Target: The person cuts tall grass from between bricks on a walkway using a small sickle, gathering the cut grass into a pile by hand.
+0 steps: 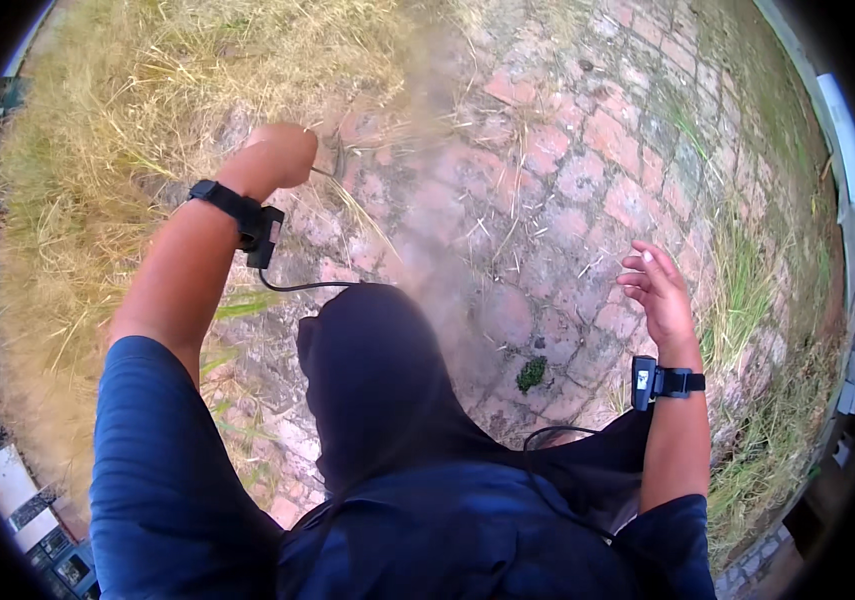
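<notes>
My left hand is closed in a fist at the edge of the tall dry grass. A few thin straw-coloured grass stalks stick out of the fist and slant down to the right over the bricks. Its far side, with the fingertips, is turned away from view. Off to the right, my right hand hovers above the paving with fingers loosely bent and apart, and I see nothing in it. Nearest to it is a green grass tuft.
Worn brick paving with scattered straw spreads ahead. A small dark green weed grows between bricks near my bent knee. A black cable runs from the left wrist device. Pale objects line the far right edge.
</notes>
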### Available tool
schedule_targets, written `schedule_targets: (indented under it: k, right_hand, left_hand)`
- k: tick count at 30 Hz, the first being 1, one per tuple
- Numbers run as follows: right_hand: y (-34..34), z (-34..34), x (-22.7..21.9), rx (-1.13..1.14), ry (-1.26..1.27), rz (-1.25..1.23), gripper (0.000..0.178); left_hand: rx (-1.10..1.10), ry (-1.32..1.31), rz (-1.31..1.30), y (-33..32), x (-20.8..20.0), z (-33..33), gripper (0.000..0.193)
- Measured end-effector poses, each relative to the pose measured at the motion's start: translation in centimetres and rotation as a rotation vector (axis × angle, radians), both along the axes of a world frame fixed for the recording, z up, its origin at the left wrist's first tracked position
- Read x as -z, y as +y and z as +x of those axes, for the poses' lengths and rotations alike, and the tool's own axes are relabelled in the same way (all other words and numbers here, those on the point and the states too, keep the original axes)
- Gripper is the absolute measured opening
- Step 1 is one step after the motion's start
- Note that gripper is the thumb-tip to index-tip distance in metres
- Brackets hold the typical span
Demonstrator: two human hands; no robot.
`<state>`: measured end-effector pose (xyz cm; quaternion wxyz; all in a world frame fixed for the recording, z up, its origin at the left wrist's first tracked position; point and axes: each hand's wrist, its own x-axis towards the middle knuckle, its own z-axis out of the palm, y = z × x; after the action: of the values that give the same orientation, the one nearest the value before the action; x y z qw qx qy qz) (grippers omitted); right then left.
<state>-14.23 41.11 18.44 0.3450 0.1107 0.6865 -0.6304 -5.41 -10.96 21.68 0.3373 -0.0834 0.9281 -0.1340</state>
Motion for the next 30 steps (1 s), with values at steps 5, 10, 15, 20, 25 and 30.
schedule_targets:
  k: [5, 10, 15, 20, 25, 30]
  right_hand:
    - [-4.2, -3.2, -4.1, -0.049, 0.108, 0.08, 0.035]
    - [-10.3, -4.9, -7.6, -0.266, 0.196, 0.212, 0.033]
    - [-19.8, -0.1, -8.5, -0.987, 0.208, 0.174, 0.035]
    - [-28.9, 8.3, -9.4, -1.409, 0.748, 0.074, 0.033]
    - [-31.7, 11.0, -9.4, -1.231, 0.823, -0.095, 0.017]
    - [-35.1, 17.1, -11.3, -1.468, 0.543, -0.715, 0.018]
  left_hand:
    - [0.07, 0.049, 0.098, -2.2, -0.1, -1.2, 0.018]
    - [0.304, 0.198, 0.288, -3.7, 0.2, -2.4, 0.019]
    - [0.083, 0.279, 0.463, -5.5, 3.6, -3.6, 0.022]
    - [-0.175, 0.315, 0.696, -10.1, 9.1, -3.2, 0.021]
    - [-0.098, 0.515, 0.871, -7.2, 2.7, -1.7, 0.042]
    - [0.194, 0.382, 0.562, -9.4, 4.8, -1.2, 0.033]
